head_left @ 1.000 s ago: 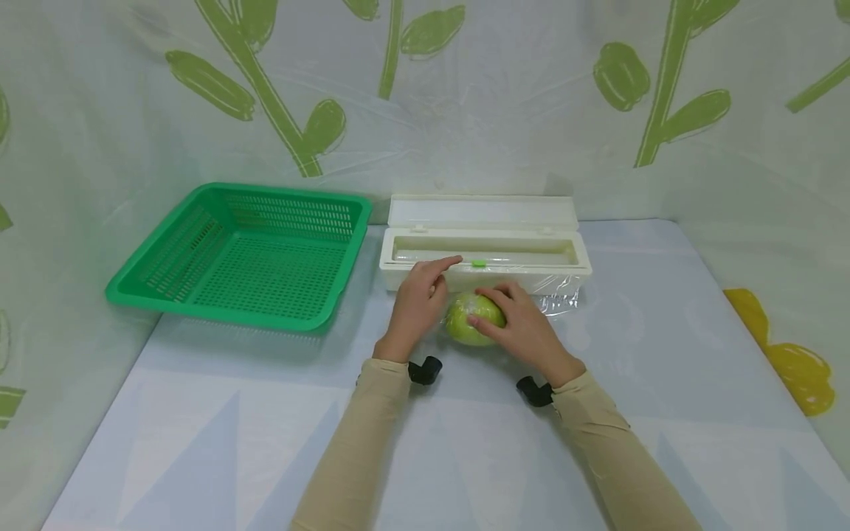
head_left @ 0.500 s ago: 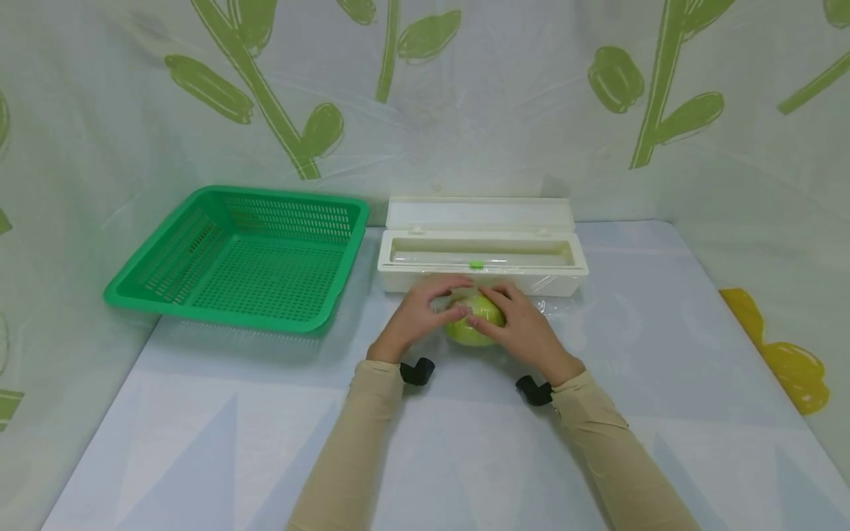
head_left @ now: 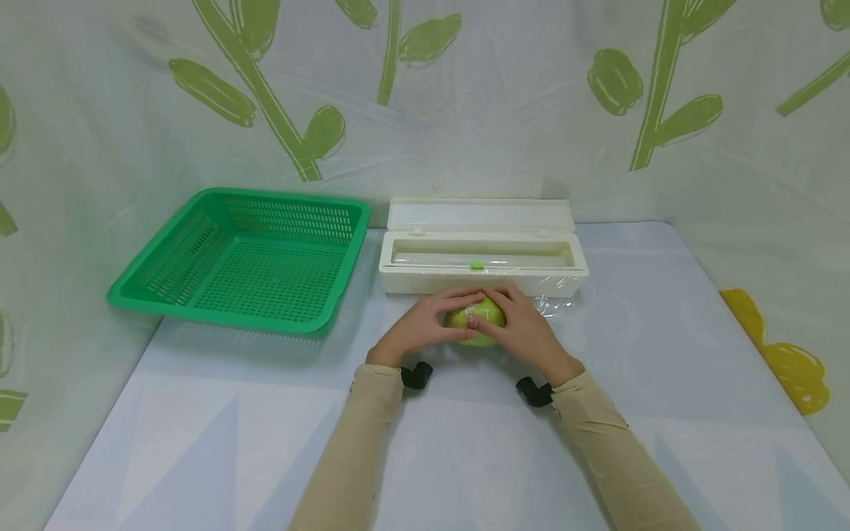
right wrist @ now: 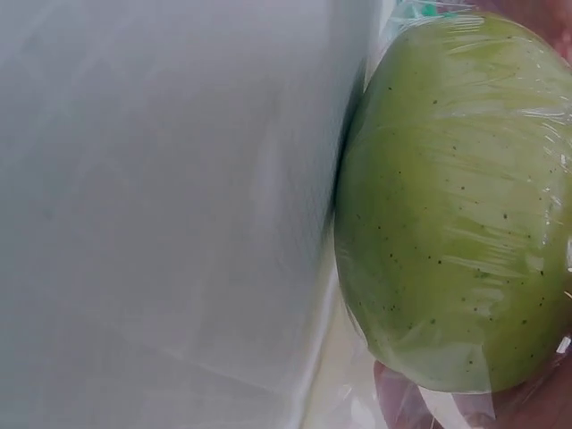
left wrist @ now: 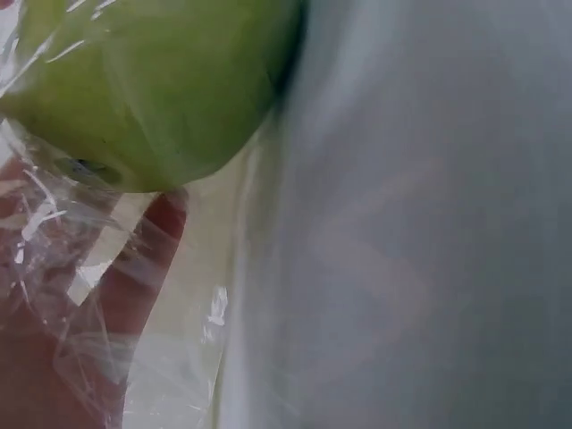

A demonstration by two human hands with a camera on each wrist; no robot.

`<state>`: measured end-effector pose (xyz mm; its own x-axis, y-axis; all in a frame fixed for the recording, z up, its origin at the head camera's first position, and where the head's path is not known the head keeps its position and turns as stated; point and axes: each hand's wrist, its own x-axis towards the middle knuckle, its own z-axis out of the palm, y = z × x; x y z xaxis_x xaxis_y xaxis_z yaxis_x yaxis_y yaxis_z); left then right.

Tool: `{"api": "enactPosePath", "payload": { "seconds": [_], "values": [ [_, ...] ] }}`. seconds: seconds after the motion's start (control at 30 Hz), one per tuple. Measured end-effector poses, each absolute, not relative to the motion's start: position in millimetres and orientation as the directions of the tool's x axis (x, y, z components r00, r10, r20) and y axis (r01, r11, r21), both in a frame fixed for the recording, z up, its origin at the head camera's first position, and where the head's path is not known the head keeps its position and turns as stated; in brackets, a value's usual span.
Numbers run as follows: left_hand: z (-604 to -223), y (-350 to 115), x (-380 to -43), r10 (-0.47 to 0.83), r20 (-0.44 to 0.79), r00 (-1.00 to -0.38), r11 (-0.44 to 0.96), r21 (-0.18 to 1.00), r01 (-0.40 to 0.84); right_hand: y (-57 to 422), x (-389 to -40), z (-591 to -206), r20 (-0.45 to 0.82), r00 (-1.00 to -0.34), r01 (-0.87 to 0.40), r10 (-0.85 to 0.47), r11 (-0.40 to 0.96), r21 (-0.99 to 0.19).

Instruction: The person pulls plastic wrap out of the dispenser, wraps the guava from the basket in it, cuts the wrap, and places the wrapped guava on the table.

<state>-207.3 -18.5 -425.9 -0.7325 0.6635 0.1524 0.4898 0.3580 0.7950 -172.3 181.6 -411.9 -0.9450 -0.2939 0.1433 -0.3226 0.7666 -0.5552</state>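
We're cupping a green fruit (right wrist: 451, 206) in clear film (left wrist: 37, 223), twd the table's (head_left: 458, 457) far edge.

Our L hand (head_left: 420, 323) & R hand (head_left: 527, 330) are gripping it from either side, digits bent round; a lid-up white box (head_left: 425, 282) is sitting just behind, a green basket (head_left: 219, 316) occupying the far L corner.

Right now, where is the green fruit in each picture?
Head: green fruit slightly right of and below centre, between left hand and right hand.
Left wrist: green fruit at upper left, cut off above.
Right wrist: green fruit along the right side.
Shared landmark: shiny clear film.
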Motion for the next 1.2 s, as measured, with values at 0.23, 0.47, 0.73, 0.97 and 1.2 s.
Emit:
{"api": "enactPosePath", "payload": {
  "seconds": [0.23,0.47,0.73,0.97,1.2],
  "values": [
    [-427,-21,-208,0.685,0.148,-0.713,0.342,0.799,0.494,183,-174,-413,0.146,-0.942,-0.328,-0.301,0.741,-0.586],
    [-429,-21,-209,0.672,0.142,-0.727,0.332,0.820,0.467,187,-176,-414,0.232,-0.929,-0.370,-0.288,0.714,-0.594],
    [-431,-19,-211,0.662,0.137,-0.737,0.318,0.839,0.441,188,-176,-402,0.438,-0.867,-0.457,-0.238,0.731,-0.506],
    [-409,-20,-200,0.649,0.143,-0.747,0.281,0.868,0.410,187,-184,-397,0.446,-0.841,-0.507,-0.307,0.734,-0.451],
    [-414,-21,-202,0.654,0.149,-0.742,0.267,0.872,0.411,184,-191,-399,0.441,-0.823,-0.520,-0.359,0.788,-0.328]
  ]
}}
